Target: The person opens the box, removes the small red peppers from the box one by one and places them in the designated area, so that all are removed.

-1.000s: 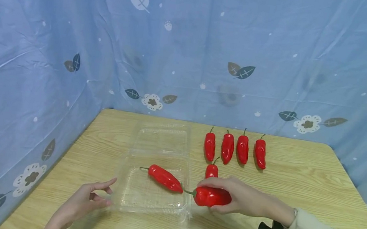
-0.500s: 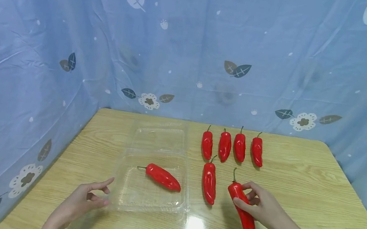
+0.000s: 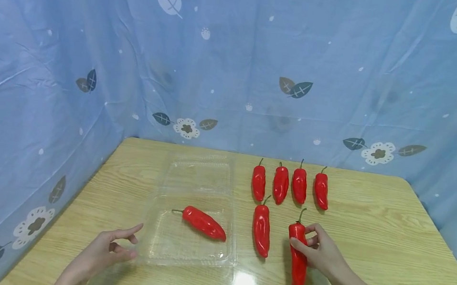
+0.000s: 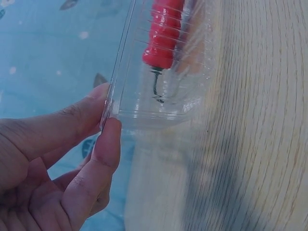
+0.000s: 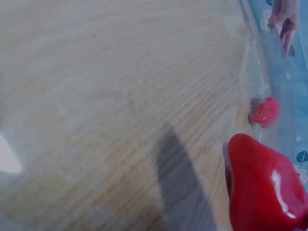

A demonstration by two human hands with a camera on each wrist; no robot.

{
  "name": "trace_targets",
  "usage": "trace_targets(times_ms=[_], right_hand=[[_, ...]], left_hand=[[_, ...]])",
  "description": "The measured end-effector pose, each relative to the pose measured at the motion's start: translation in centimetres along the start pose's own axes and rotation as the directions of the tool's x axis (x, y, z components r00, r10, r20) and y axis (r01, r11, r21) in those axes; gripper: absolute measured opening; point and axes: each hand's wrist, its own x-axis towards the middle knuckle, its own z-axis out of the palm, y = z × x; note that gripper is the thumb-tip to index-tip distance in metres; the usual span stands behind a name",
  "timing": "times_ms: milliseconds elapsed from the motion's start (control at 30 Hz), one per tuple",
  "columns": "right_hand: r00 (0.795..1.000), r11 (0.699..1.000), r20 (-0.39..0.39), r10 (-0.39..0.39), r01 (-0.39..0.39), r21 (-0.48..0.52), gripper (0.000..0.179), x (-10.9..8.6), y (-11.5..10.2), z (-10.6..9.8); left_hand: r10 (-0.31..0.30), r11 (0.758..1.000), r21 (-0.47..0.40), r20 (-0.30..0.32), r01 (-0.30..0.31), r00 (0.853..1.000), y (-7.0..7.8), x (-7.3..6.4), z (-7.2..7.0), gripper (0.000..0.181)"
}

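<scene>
My left hand (image 3: pixel 103 251) pinches the rim of a clear plastic clamshell box (image 3: pixel 173 249) at its near left side. In the left wrist view, the thumb and a finger meet on the thin edge of the box (image 4: pixel 108 108). One long red pepper (image 3: pixel 204 223) lies inside, its stem to the left. Well to the right, my right hand (image 3: pixel 324 256) grips another red pepper (image 3: pixel 298 272) between thumb and fingers, stem pointing away from me. Its rounded tip (image 5: pixel 264 185) fills the lower right corner of the right wrist view.
A single red pepper (image 3: pixel 261 231) lies between the box and my right hand. Behind it, several more peppers (image 3: pixel 281 185) stand in a row near the table's far edge. The box lid (image 3: pixel 199 176) lies folded back. Blue patterned cloth (image 3: pixel 238 67) encloses the wooden table (image 3: pixel 393 241).
My right hand has carried its pepper rightward from the box's right edge and turned it from stem-left to stem-away. Lately it straightened further. My left hand has stayed at the box.
</scene>
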Motion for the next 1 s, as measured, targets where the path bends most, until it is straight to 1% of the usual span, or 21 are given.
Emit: trace_targets(times_ms=[100,333,400,533,667,833,1000], right_hand=[[1.000,0.999,0.000,-0.019,0.019,-0.030,0.053,0.8,-0.2,0.0],[0.999,0.996,0.012,-0.048,0.049,-0.068,0.047,2.7,-0.5,-0.2],[0.999,0.995,0.016,-0.048,0.049,-0.092,0.045,3.2,-0.6,-0.2],[0.997,0.986,0.040,-0.070,0.076,-0.149,0.044,3.9,-0.9,-0.1],[0.993,0.971,0.052,-0.108,0.116,-0.207,0.044,4.8,-1.0,0.1],[0.989,0.951,0.061,-0.132,0.143,-0.272,0.048,5.6,-1.5,0.3],[0.984,0.918,0.092,-0.156,0.178,-0.354,0.042,6.2,-2.0,0.6]], left_hand=[[-0.009,1.000,-0.006,0.002,0.009,1.000,0.0,0.0,0.0,0.068],[-0.005,1.000,-0.014,0.010,0.006,1.000,0.0,0.1,-0.1,0.068],[-0.007,1.000,-0.014,0.011,0.008,1.000,0.0,0.1,-0.1,0.068],[-0.022,1.000,-0.004,0.003,0.022,1.000,0.1,0.1,0.0,0.068],[-0.032,0.999,0.012,-0.006,0.032,0.999,0.1,0.0,0.0,0.068],[-0.021,0.999,0.028,-0.014,0.021,1.000,0.1,0.1,0.1,0.068],[-0.010,1.000,0.026,-0.007,0.010,1.000,0.1,0.0,0.1,0.067]])
